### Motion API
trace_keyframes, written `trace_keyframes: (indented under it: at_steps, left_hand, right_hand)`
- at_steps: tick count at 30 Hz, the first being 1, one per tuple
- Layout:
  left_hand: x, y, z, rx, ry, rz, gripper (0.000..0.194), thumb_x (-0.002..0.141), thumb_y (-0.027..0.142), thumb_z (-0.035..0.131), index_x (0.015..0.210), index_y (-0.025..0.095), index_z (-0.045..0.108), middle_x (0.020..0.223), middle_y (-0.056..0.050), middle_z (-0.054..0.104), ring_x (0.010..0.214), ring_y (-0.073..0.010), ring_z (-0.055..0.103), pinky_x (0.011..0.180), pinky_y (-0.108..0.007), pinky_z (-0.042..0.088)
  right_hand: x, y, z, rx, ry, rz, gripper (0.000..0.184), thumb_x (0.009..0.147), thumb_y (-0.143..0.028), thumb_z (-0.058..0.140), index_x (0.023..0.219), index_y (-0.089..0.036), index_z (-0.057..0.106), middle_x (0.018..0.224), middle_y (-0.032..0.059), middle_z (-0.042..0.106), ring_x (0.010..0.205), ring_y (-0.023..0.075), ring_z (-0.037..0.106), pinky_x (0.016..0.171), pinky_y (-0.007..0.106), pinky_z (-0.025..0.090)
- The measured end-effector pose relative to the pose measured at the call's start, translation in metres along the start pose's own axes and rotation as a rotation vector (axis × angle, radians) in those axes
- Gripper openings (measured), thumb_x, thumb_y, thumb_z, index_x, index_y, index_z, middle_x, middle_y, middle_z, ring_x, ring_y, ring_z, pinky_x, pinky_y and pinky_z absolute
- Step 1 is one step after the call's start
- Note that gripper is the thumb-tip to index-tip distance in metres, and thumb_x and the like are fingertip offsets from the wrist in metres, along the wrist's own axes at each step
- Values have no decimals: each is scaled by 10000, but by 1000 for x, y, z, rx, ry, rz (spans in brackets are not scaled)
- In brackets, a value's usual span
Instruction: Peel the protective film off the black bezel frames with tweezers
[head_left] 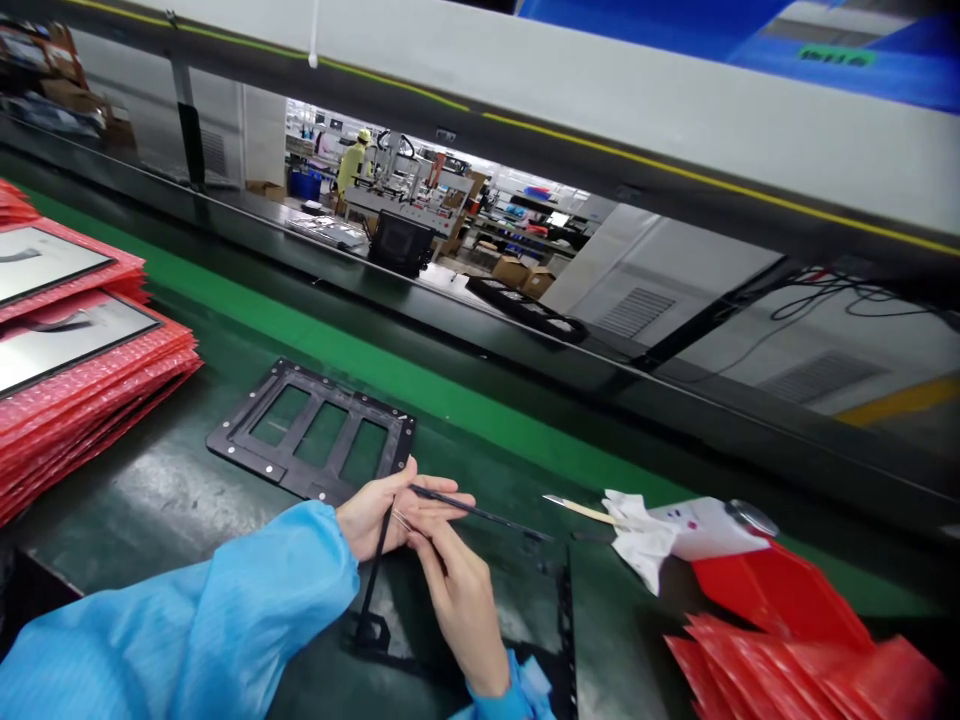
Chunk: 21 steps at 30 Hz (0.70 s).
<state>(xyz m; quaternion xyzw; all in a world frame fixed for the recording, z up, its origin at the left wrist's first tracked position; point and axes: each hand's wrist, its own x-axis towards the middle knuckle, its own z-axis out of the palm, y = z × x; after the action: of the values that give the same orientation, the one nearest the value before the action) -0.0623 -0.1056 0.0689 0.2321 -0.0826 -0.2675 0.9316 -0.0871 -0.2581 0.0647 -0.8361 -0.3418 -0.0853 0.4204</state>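
My left hand (371,515) grips the corner of a thin black rectangular frame (487,515), its thumb pressed near the corner and its other fingers stretched behind it. The frame is tilted up off the green mat, with its lower side nearer me. My right hand (461,590) has thumb and fingertips pinched together at the same corner, inside the frame. A thin, pale, shiny line shows at those fingertips, too small to name. Beyond my left hand, a black fixture plate (300,430) with three windows and several screws lies flat on the mat.
On the left are stacked red bubble bags (127,390) with display panels (67,345) on top. At the right lie a pale-handled knife (581,510), a crumpled white tissue (645,535), a white cylinder-like thing (705,528) and red bags (795,665). A shelf beam (570,110) runs overhead.
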Motion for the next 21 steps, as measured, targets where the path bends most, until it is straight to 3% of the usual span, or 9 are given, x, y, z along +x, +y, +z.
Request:
trace_keyframes:
  at_steps: [21]
  left_hand:
    - [1, -5, 0, 7, 66, 29, 529, 965, 478, 391, 1220, 48, 564, 1366, -219, 505, 1274, -303, 487, 1120, -444, 282]
  right_hand:
    - [4, 2, 1, -101, -27, -136, 255, 980, -101, 434, 1161, -213, 576, 1162, 66, 635, 1115, 211, 579, 911, 344, 489]
